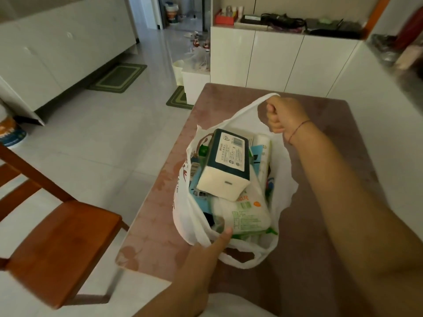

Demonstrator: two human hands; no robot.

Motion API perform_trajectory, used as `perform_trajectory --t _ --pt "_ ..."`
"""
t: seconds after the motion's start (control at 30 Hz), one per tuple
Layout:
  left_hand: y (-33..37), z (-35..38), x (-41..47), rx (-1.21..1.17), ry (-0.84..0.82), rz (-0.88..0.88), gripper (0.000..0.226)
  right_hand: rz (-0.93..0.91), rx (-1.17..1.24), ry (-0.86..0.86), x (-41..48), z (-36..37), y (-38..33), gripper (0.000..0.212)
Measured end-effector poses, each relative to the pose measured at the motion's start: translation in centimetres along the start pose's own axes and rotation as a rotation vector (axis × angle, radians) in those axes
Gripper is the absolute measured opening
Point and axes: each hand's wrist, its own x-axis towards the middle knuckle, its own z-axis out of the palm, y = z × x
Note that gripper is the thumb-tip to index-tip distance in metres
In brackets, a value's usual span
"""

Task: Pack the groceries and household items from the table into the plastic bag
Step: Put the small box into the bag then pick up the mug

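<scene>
A white plastic bag (183, 216) stands open on the pinkish table (320, 225), stuffed with packages. On top lies a dark teal tissue pack (226, 161) with a white label. A white and green soft pack (245, 213) sits below it, and blue packets show along the left side. My right hand (283, 115) grips the bag's far handle, stretched up and back. My left hand (206, 255) holds the near rim of the bag, its thumb pointing into the opening beside the white and green pack. The near handle (242, 259) droops onto the table.
A wooden chair (59, 243) stands at the left of the table. White cabinets (274, 62) with clutter on top line the far wall. Green mats (119, 77) lie on the tiled floor. A white box (194, 85) stands beyond the table's far left corner.
</scene>
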Motion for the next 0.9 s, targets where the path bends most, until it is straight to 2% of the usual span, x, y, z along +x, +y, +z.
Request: perform_trajectory --t 0.07,0.17,0.3,0.4,0.67,0.77,0.9 --pt "0.7 0.0 -0.8 -0.046 -0.069 0.013 0.023 0.001 -0.009 -0.015 -0.2 -0.3 -0.1 0.033" --pt "4.3 0.2 -1.6 -0.016 -0.067 0.201 0.047 -0.026 -0.062 -0.043 -0.6 -1.7 -1.0 0.028" --pt "9.7 0.6 -2.9 0.075 -0.200 0.342 0.038 0.001 -0.131 -0.089 -1.6 -4.8 -3.0 0.026" --pt "12.9 0.5 -3.4 0.191 -0.278 0.456 0.033 0.047 -0.062 -0.123 -2.8 -7.6 -3.7 0.029" --pt "21.0 4.7 -1.4 0.373 -0.270 0.674 0.018 0.030 0.060 0.198 -5.9 -15.2 -4.7 0.027" --pt "21.2 8.5 0.8 0.386 -0.286 0.662 0.016 0.092 0.011 0.299 -6.6 -17.8 -3.3 0.024" --pt "19.8 11.3 4.5 0.370 -0.198 0.661 0.017 0.137 -0.035 0.395 -7.7 -19.1 0.5 0.016"
